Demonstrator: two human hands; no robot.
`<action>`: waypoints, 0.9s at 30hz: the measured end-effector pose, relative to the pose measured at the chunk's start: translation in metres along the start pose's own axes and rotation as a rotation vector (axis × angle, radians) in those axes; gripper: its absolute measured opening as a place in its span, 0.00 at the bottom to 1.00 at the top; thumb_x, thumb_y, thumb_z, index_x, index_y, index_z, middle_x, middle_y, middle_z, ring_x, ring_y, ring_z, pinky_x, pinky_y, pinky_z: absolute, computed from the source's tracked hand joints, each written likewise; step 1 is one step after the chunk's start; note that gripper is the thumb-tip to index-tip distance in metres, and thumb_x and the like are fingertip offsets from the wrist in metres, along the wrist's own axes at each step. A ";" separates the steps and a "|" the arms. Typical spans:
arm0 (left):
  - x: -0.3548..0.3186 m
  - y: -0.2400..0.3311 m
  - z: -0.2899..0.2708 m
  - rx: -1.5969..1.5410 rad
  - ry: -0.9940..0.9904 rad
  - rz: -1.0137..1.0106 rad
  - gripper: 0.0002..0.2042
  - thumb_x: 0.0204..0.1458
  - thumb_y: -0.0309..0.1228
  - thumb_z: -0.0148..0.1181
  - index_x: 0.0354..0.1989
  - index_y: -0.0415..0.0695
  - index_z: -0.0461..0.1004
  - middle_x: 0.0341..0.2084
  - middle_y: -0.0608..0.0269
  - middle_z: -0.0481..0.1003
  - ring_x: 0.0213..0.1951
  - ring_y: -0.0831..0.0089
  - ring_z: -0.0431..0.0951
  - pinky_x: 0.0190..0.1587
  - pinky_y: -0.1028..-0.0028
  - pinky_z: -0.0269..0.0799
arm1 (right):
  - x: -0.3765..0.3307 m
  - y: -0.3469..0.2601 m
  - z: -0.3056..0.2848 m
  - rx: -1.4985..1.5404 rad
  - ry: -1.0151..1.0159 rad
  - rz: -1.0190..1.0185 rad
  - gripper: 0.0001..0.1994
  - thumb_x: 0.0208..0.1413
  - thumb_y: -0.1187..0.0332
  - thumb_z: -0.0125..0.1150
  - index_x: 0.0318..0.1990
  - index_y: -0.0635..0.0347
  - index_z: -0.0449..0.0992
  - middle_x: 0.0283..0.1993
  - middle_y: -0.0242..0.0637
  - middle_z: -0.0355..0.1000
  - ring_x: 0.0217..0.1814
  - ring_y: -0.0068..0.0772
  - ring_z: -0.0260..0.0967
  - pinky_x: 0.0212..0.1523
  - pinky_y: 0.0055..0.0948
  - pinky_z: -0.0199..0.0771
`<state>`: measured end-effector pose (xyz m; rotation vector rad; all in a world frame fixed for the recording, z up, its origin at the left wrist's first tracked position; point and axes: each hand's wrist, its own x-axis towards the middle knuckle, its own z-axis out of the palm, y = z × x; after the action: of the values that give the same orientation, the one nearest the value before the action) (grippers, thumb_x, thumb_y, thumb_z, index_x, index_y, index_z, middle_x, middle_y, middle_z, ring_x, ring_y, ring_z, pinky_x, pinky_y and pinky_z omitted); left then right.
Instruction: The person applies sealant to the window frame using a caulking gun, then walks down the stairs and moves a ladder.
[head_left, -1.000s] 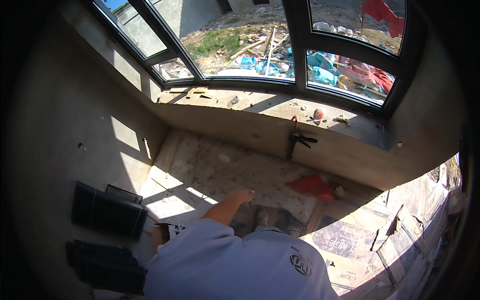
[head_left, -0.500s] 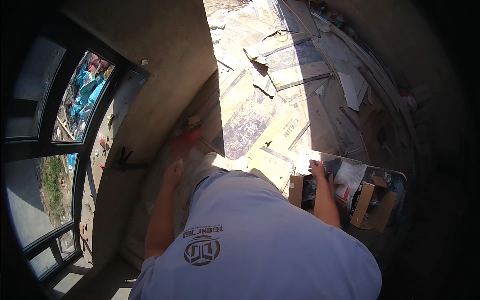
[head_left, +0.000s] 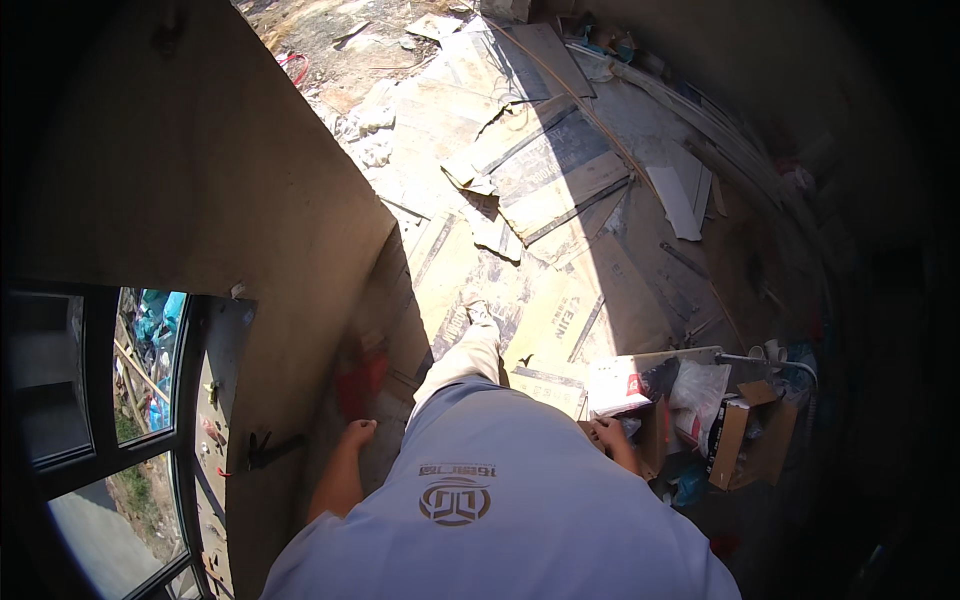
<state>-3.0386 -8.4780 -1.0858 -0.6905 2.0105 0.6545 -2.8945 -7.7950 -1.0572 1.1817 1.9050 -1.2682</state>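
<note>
My left hand (head_left: pixel 356 434) hangs low at my left side with its fingers curled closed. Whether anything is inside it is hidden. Beyond it, on the shaded floor by the wall, lies a blurred red thing (head_left: pixel 362 385). My right hand (head_left: pixel 606 436) is low at my right side, partly covered by my shirt, its fingers bent inward. What it may hold cannot be made out. Nearest to it stands an open cardboard box (head_left: pixel 655 436), beside a red and white package (head_left: pixel 622 390). My trousered leg and shoe (head_left: pixel 480 314) reach forward onto the boards.
Flat printed boards (head_left: pixel 560 160), some torn, cover the sunlit floor ahead. A second open box (head_left: pixel 735 440) and a clear plastic bag (head_left: pixel 698 385) sit at the right. A wall (head_left: pixel 300 190) and a dark-framed window (head_left: pixel 185 370) stand at the left. Long strips lie far right.
My view has swung and moved forward. One leg now stretches farther ahead. My right hand has drawn back from above the boxes toward my side, and my left hand appears lower.
</note>
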 end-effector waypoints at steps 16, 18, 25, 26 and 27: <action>0.111 0.599 -0.241 -0.116 0.129 0.744 0.22 0.61 0.45 0.58 0.56 0.43 0.77 0.44 0.49 0.82 0.48 0.60 0.82 0.52 0.67 0.76 | 0.201 -0.339 -0.135 0.301 0.224 -0.234 0.17 0.61 0.66 0.64 0.51 0.70 0.79 0.31 0.38 0.80 0.31 0.26 0.77 0.35 0.27 0.78; 0.135 0.595 -0.250 -0.134 0.158 0.617 0.22 0.60 0.46 0.58 0.55 0.42 0.78 0.46 0.48 0.82 0.49 0.58 0.82 0.53 0.66 0.75 | 0.235 -0.360 -0.135 0.172 0.099 -0.114 0.16 0.60 0.66 0.65 0.50 0.69 0.80 0.30 0.39 0.80 0.30 0.28 0.78 0.34 0.28 0.79; 0.148 0.521 -0.233 -0.132 0.230 -0.058 0.22 0.58 0.45 0.60 0.51 0.40 0.80 0.48 0.46 0.80 0.54 0.54 0.79 0.58 0.63 0.72 | 0.387 -0.525 -0.201 -0.192 -0.236 0.056 0.14 0.61 0.65 0.65 0.45 0.68 0.81 0.31 0.39 0.79 0.26 0.26 0.74 0.29 0.26 0.76; 0.145 0.520 -0.228 -0.140 0.146 -0.184 0.22 0.58 0.46 0.61 0.51 0.40 0.80 0.49 0.46 0.80 0.54 0.54 0.79 0.58 0.63 0.72 | 0.410 -0.569 -0.213 -0.157 -0.227 0.042 0.14 0.61 0.65 0.65 0.46 0.68 0.81 0.33 0.39 0.80 0.28 0.26 0.75 0.29 0.26 0.77; 0.144 0.524 -0.225 -0.072 0.097 -0.130 0.21 0.60 0.45 0.62 0.48 0.37 0.81 0.42 0.53 0.82 0.44 0.66 0.81 0.51 0.66 0.75 | 0.431 -0.615 -0.224 -0.138 -0.156 -0.059 0.14 0.61 0.66 0.65 0.48 0.68 0.81 0.33 0.40 0.80 0.28 0.26 0.75 0.30 0.26 0.77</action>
<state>-3.5910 -8.2910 -1.0102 -0.9031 2.0184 0.6297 -3.6337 -7.5349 -1.0576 0.9355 1.8908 -1.2019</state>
